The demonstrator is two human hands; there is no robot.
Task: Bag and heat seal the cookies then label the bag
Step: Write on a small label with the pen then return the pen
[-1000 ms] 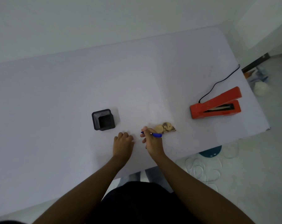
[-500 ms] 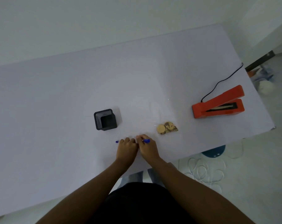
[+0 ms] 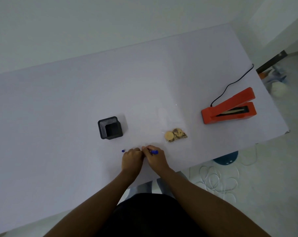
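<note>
Both hands meet at 6 o'clock on worktop [image 3: 76, 108]. Right hand [image 3: 156, 158] grip closed on blue pen [image 3: 154, 152]; left hand [image 3: 132, 159] closed, likely on cap [image 3: 123, 151]. Bagged cookies [image 3: 175, 135] at 1 o'clock. Advice: seat cap straight, push until snug.

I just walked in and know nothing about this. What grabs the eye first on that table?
The bright orange heat sealer stands out at the table's right end, its lid propped open and a black cord trailing away behind it. Near the front edge, the left hand and right hand meet around a blue pen. A clear bag of cookies lies just beyond the right hand, and a black square holder stands to the left.
</note>
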